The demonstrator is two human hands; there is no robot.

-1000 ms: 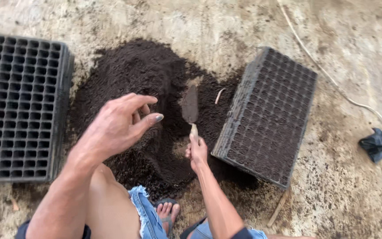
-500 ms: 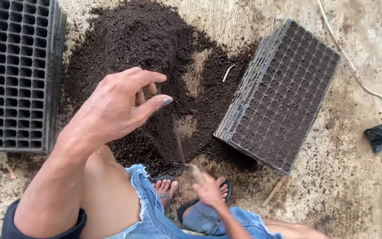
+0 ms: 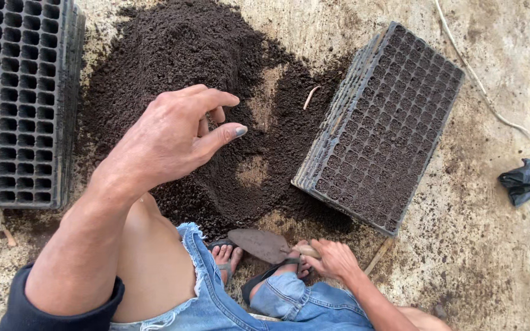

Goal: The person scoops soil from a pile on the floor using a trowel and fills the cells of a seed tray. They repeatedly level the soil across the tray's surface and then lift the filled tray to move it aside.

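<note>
One head-worn view, looking steeply down at the ground in front of the squatting wearer.

The camera sits close above the left hand (image 3: 176, 138), which fills the frame's middle-left, with the knees and feet at the bottom edge. It faces the soil heap (image 3: 185, 55) ahead; the empty tray (image 3: 16, 98) is cut off by the left edge, the filled tray (image 3: 381, 129) lies right of centre, and the right hand (image 3: 332, 257) shows low down. No second view shares the scene.

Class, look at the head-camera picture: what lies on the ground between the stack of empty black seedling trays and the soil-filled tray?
In the head view, a dark soil pile lies between the empty trays and the filled tray; the left hand hovers above it.
</note>
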